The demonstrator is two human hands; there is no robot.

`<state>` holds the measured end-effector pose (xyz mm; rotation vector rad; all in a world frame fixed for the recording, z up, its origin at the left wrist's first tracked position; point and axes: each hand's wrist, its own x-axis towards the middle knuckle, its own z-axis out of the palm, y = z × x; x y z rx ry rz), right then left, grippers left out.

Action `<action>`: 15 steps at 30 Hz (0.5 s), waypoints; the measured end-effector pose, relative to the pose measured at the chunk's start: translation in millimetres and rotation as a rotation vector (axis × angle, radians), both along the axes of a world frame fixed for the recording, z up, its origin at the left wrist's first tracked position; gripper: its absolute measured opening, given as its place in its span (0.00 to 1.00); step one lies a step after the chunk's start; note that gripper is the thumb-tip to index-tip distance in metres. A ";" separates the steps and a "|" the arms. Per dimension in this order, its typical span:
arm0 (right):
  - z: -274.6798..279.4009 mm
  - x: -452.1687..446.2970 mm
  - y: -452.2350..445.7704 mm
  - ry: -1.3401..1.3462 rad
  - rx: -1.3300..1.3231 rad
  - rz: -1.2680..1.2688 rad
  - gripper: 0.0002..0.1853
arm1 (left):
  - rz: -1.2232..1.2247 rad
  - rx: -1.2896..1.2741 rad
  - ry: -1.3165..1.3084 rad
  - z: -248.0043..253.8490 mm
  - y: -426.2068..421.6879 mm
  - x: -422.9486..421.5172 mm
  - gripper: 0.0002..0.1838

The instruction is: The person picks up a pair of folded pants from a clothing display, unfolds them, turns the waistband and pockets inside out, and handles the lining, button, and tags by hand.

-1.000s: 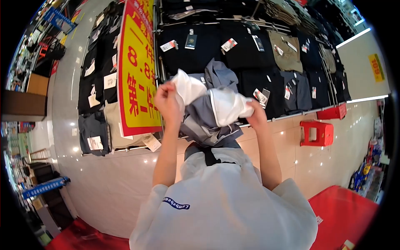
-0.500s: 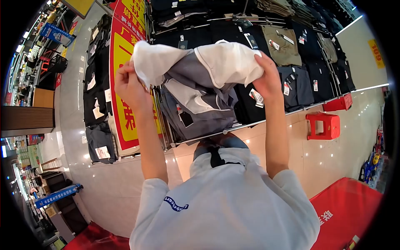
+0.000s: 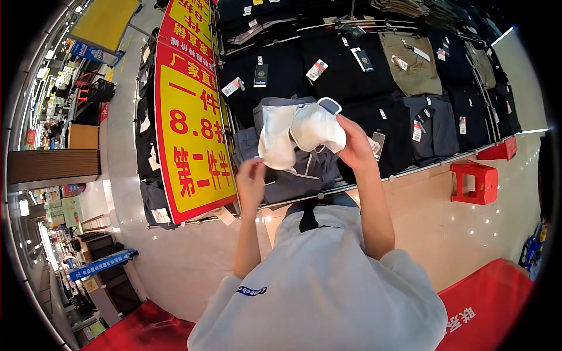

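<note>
White lining (image 3: pixel 319 131) shows on the upper side of a grey garment (image 3: pixel 305 162), held over the front left part of a display rack (image 3: pixel 398 174) in front of the person. The garment's lower part is hard to separate from the grey clothing directly beneath it; its full outline and type cannot be confirmed. Its far side is hidden by the bunched lining.

Right hand (image 3: pixel 356 146): fingers closed on the right edge of the lining, gripping the cloth; the thumb is partly concealed and its exact placement cannot be made out. Left hand (image 3: pixel 250 182): fingers bent and close together, tips at the lower left corner of the lining. Whether they pinch the cloth or only meet its edge cannot be told.

Folded black trousers (image 3: pixel 357 70) lie behind the garment, with a khaki pair (image 3: pixel 410 64) further right; print on their hang tags is too small to read. To the left stands a yellow and red sale sign (image 3: pixel 196 128), its right-hand characters cut off at the edge. The logo (image 3: pixel 252 290) on the person's pale shirt (image 3: pixel 322 292) is partly lost in a fold. At right, a red plastic stool (image 3: pixel 490 184) stands on the tiled floor (image 3: pixel 421 216).
</note>
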<state>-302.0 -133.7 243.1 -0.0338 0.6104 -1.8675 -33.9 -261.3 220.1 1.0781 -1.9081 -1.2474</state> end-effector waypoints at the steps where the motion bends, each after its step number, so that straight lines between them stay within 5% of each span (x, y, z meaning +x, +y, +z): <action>1: -10.4 -1.1 0.5 -0.022 0.013 0.006 0.18 | -0.076 0.162 -0.046 2.4 14.3 -7.8 0.11; 5: -13.3 1.1 10.3 -0.145 0.049 0.027 0.19 | -0.324 0.497 0.070 -16.3 44.4 -58.3 0.26; 9: -23.2 4.5 26.1 -0.207 0.042 0.049 0.20 | -0.067 0.895 0.334 -27.5 45.0 -105.6 0.23; 12: -39.0 -3.9 36.0 -0.263 0.036 -0.015 0.20 | -0.123 0.805 0.240 -26.7 32.7 -114.7 0.21; 15: -32.2 -13.5 38.8 -0.238 0.056 -0.119 0.19 | -0.027 0.808 0.326 -17.3 29.6 -120.3 0.06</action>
